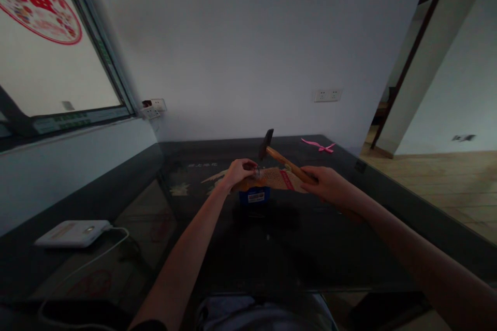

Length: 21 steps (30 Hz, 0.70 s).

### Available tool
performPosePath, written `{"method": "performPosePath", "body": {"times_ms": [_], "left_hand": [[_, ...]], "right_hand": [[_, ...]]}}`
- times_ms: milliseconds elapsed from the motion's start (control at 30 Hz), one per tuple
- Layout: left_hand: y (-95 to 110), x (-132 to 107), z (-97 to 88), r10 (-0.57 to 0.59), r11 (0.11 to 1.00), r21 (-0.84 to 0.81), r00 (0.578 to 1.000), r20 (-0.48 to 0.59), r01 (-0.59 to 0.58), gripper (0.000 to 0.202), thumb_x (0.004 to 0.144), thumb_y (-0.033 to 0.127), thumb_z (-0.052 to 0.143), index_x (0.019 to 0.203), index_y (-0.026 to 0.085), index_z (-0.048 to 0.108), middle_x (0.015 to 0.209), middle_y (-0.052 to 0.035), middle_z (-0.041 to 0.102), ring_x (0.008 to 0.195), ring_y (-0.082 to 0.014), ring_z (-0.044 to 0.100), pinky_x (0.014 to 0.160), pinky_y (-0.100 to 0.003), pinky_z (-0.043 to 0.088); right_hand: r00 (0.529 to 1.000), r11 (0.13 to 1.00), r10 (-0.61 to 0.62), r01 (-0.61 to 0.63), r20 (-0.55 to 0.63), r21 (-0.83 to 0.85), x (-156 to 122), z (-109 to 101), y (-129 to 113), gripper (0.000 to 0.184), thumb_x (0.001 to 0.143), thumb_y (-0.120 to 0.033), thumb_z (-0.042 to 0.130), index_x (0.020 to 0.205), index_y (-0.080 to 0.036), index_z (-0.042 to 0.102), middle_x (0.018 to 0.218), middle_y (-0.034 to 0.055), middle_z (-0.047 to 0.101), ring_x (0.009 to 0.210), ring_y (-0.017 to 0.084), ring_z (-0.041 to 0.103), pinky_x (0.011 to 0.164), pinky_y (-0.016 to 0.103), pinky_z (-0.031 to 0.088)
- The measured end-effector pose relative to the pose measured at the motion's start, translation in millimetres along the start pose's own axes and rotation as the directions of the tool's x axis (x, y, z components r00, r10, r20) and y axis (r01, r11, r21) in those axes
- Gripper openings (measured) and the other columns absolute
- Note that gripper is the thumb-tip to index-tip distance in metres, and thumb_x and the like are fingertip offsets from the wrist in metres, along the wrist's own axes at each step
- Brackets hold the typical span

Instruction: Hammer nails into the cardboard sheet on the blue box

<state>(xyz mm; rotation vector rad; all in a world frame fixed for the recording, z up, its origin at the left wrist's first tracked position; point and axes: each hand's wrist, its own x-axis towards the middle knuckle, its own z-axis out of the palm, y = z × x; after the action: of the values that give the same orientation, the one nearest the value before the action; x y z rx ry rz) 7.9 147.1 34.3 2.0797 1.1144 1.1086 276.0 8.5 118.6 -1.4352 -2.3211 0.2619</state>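
Note:
My right hand (324, 182) is wrapped round the wooden handle of a hammer (285, 159). Its dark head is raised above and slightly right of my left fingers. My left hand (240, 171) is closed in a pinch on a small, thin, nail-like piece (258, 170), upright and too small to make out clearly. Below lies a tan strip (274, 178) with printing and a red band, which looks like cardboard. It rests across a blue box (254, 196) with a white label, on the black glossy table (267, 248).
A white power bank (73, 233) with a cable lies on the table at left. Toward the far right edge is a pink ribbon-like strip (320, 146). The wall behind carries a socket (327, 95), and a window (58, 36) is at left.

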Motion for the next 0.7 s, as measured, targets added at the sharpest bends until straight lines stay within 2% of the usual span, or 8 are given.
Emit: {"method": "performPosePath", "body": {"times_ms": [233, 433, 700], "left_hand": [[6, -4, -2.2, -0.041, 0.992, 0.116, 0.999, -0.035, 0.045, 0.019, 0.068, 0.026, 0.064, 0.08, 0.014, 0.07, 0.079, -0.0061, 0.069, 0.074, -0.0174, 0.063, 0.07, -0.027, 0.047], [3, -9, -7.6, -0.038, 0.989, 0.138, 0.998, -0.058, 0.046, 0.021, 0.067, 0.028, 0.065, 0.083, 0.015, 0.07, 0.081, -0.0054, 0.07, 0.076, -0.0172, 0.063, 0.072, -0.027, 0.047], [-4, -13, -9.2, -0.094, 0.99, 0.094, 0.984, -0.151, 0.109, 0.019, 0.067, 0.026, 0.066, 0.081, 0.013, 0.068, 0.078, -0.0065, 0.069, 0.074, -0.0173, 0.063, 0.069, -0.026, 0.047]], "right_hand": [[0.999, 0.991, 0.03, -0.033, 0.029, 0.132, -5, 7, -1, 0.029, 0.077, -0.031, 0.048, 0.098, -0.014, 0.06, 0.063, 0.0001, 0.056, 0.045, 0.011, 0.05, 0.042, 0.021, 0.033], [1.0, 0.992, -0.007, 0.005, 0.011, 0.128, -4, 10, -5, 0.029, 0.079, -0.034, 0.048, 0.098, -0.015, 0.06, 0.064, 0.0005, 0.056, 0.046, 0.011, 0.05, 0.043, 0.021, 0.033], [0.998, 0.994, -0.054, 0.05, 0.042, 0.094, 13, 9, -26, 0.026, 0.077, -0.026, 0.05, 0.097, -0.014, 0.061, 0.065, 0.002, 0.06, 0.046, 0.011, 0.05, 0.046, 0.022, 0.034]]}}
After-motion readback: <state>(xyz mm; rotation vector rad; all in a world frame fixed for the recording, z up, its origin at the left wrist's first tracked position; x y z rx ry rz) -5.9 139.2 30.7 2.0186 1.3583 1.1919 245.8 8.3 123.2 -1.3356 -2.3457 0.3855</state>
